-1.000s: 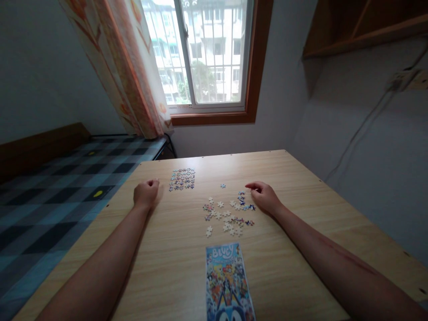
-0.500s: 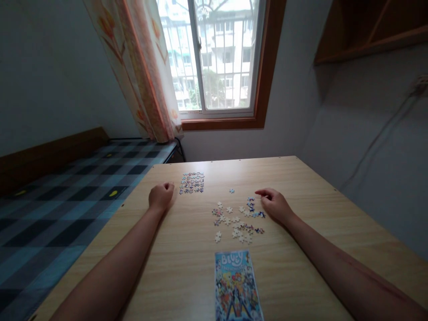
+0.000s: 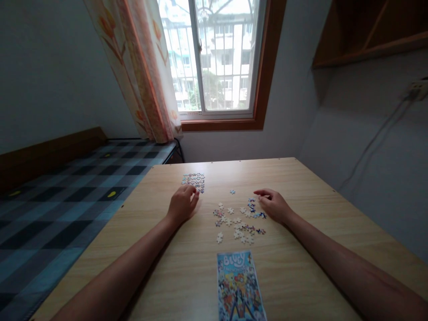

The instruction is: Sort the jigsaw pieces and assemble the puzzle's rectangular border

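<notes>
Small loose puzzle pieces (image 3: 238, 221) lie scattered in the middle of a wooden table (image 3: 317, 214). A joined patch of pieces (image 3: 193, 180) sits further back on the left. My left hand (image 3: 182, 204) rests on the table just in front of that patch, fingers curled loosely, and whether it holds anything is hidden. My right hand (image 3: 273, 205) rests at the right edge of the loose pieces, index finger pointing left, other fingers curled. A colourful picture card (image 3: 240, 286) lies at the near edge.
A bed with a blue checked cover (image 3: 60, 200) stands left of the table. A window (image 3: 214, 58) with a patterned curtain (image 3: 140, 71) is behind. A wall runs close along the table's right side, with a wooden shelf (image 3: 368, 31) above.
My left hand has slid to the right, toward the joined patch and the loose pieces. My right hand has stayed where it was. The view shifted slightly.
</notes>
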The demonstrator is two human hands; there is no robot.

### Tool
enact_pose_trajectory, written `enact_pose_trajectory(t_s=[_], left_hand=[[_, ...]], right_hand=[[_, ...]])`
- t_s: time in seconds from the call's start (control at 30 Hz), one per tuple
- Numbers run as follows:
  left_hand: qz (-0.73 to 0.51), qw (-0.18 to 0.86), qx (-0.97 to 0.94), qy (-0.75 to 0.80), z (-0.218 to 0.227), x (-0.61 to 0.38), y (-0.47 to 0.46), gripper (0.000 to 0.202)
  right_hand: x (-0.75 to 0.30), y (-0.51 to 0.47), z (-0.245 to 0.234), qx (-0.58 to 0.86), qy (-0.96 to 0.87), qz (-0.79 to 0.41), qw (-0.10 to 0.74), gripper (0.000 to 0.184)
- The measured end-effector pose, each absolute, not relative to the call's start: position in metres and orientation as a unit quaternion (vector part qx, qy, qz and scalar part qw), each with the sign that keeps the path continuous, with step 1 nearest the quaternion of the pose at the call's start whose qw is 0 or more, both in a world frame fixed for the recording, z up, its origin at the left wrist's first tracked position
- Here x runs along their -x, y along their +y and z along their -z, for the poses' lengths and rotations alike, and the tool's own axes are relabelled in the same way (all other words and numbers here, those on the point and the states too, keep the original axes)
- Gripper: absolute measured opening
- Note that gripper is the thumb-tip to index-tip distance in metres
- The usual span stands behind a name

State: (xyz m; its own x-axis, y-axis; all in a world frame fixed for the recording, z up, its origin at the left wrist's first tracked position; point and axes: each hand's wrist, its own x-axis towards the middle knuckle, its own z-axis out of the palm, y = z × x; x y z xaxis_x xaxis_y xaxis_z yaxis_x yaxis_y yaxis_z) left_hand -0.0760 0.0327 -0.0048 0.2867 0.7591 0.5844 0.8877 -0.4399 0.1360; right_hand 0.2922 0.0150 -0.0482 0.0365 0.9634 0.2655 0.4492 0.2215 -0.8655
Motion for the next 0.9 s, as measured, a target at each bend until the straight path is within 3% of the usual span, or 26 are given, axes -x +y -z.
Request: enact_pose_trajectory(t_s=[0.33,0.47,0.9], left_hand=[[0.333,-0.11,0.777,-0.522,0.008,0.025,0.031,0.015],[0.324,-0.166,0.787,-0.498,0.007,0.029,0.03,0.012],[0.259,-0.222,0.826,-0.449,0.0,0.035,0.022,0.013]], right_hand=[[-0.289,0.04,0.043,0.596,-0.683,-0.192,0.377,0.032],[-0.288,0.028,0.041,0.55,-0.738,-0.145,0.364,0.031],[-0.275,0.002,0.025,0.409,-0.853,-0.02,0.323,0.027]])
